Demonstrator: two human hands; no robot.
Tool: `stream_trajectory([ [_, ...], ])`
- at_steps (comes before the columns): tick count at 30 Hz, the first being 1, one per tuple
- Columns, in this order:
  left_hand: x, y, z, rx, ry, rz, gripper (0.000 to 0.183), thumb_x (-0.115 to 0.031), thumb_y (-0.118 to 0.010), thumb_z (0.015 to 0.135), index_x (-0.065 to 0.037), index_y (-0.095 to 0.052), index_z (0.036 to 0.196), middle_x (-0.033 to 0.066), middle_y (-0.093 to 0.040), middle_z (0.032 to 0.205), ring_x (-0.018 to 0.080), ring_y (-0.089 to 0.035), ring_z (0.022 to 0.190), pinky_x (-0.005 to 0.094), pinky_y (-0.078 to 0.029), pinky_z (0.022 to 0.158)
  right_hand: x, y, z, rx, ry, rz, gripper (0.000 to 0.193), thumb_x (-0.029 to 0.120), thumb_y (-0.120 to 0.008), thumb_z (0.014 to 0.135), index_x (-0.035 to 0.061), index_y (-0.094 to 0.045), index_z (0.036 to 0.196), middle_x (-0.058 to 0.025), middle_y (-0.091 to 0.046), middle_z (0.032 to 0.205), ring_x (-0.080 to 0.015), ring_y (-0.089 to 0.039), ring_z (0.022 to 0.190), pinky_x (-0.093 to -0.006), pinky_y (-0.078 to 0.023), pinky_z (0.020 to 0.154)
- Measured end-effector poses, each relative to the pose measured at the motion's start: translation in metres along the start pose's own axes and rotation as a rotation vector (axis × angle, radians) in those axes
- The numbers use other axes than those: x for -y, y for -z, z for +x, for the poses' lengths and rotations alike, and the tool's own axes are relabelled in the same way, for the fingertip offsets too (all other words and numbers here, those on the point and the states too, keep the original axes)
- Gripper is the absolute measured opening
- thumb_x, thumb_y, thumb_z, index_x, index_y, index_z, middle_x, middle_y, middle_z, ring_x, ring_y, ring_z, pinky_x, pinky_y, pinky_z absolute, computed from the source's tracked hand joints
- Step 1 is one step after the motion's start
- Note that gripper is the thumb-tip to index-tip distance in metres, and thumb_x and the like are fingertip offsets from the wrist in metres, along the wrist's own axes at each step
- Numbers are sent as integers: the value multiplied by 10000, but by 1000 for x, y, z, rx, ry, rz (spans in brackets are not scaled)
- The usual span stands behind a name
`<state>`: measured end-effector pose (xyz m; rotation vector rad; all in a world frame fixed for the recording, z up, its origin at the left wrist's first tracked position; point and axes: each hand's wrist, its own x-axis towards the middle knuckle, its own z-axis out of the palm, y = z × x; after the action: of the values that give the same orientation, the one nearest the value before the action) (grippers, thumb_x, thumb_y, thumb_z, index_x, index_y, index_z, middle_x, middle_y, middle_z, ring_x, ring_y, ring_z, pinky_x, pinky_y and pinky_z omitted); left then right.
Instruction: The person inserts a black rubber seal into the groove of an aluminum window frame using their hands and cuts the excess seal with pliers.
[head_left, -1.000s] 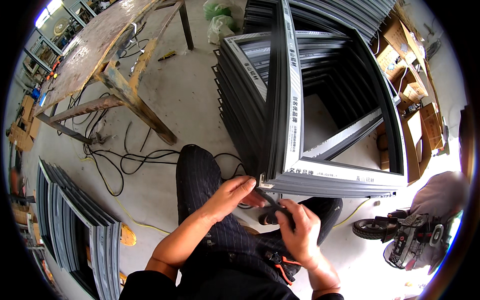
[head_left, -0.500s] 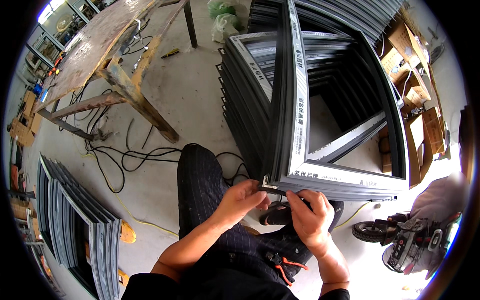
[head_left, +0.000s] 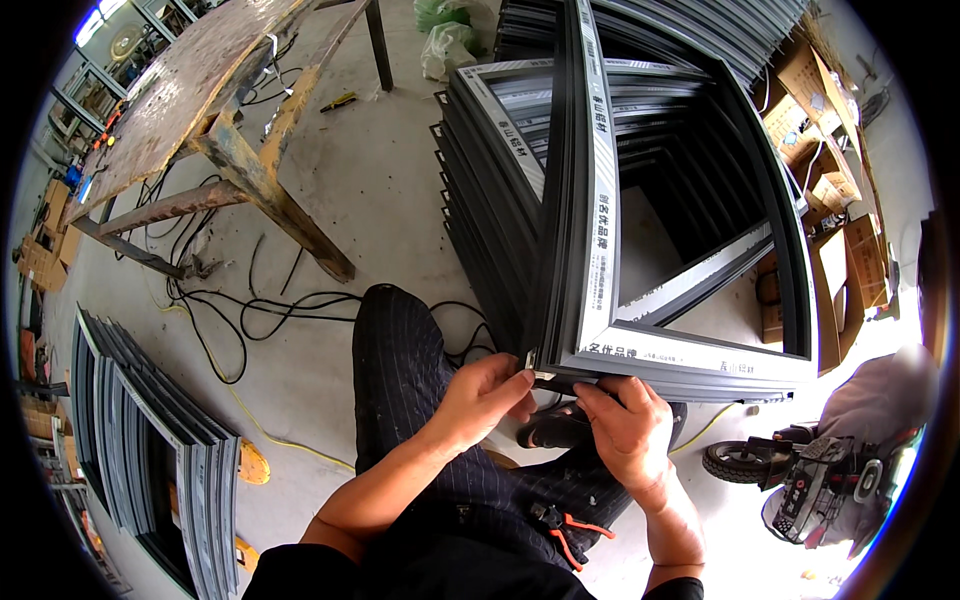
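Note:
A dark grey metal window frame (head_left: 600, 250), partly covered in white printed film, rests on a stack of similar frames (head_left: 490, 215). At its near left corner, my left hand (head_left: 485, 400) is closed, its thumb pressed against the end of the profile. My right hand (head_left: 630, 425) pinches a thin black strip (head_left: 558, 387) along the underside of the near edge. The strip runs between the two hands, and its ends are hidden by fingers. Pliers with orange-red handles (head_left: 575, 540) lie on my lap.
A worn workbench (head_left: 190, 90) stands at the far left, with black cables (head_left: 255, 305) on the floor by it. More frames (head_left: 160, 440) lean at the near left. Cardboard boxes (head_left: 835, 270) and a small wheeled vehicle (head_left: 800, 480) are on the right.
My left thumb has moved up and right onto the frame's corner. My right hand has shifted slightly upward, keeping its pinch. The frame stays in place.

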<state>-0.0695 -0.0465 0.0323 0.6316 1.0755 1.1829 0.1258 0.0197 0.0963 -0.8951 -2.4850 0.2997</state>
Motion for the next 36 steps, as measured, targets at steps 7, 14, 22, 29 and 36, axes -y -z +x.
stream_trajectory([
  [7, -1, 3, 5, 8, 22, 58, 258, -237, -562, 971, 6, -575, 885, 65, -650, 729, 110, -628, 662, 235, -488, 627, 1, -5, -1, -2, 26, -108, 291, 7, -703, 656, 84, -711, 937, -56, -584, 802, -235, -608, 677, -332, -514, 568],
  [14, 3, 12, 3, 91, -52, 120, 323, -289, -561, 984, 20, -574, 890, 97, -680, 776, 133, -668, 723, 246, -522, 654, -6, -14, -10, -50, 153, -243, 346, 72, -642, 645, 87, -675, 989, -13, -558, 855, -169, -575, 660, -283, -502, 527],
  [22, 9, 12, -3, 79, 86, -161, 352, -291, -504, 1009, 51, -588, 1017, 124, -673, 832, 200, -670, 782, 327, -531, 754, 6, 6, -1, 4, -150, 319, 121, 35, -723, 767, 33, -711, 888, -103, -633, 782, -283, -636, 685, -357, -508, 592],
  [29, 12, 7, -4, 90, -50, -55, 232, -196, -549, 979, 27, -566, 1040, 71, -638, 897, 130, -631, 810, 272, -512, 766, 13, 7, 8, -31, -139, 220, 116, 38, -704, 774, 43, -707, 890, -90, -622, 774, -294, -618, 664, -352, -504, 584],
  [36, 16, -2, -3, 42, -59, -121, 183, -127, -571, 957, 24, -556, 1061, 62, -630, 895, 113, -617, 803, 256, -503, 758, 16, 13, 11, 39, -122, 195, 138, 1, -708, 751, 8, -705, 888, -132, -638, 802, -321, -646, 705, -350, -519, 625],
])
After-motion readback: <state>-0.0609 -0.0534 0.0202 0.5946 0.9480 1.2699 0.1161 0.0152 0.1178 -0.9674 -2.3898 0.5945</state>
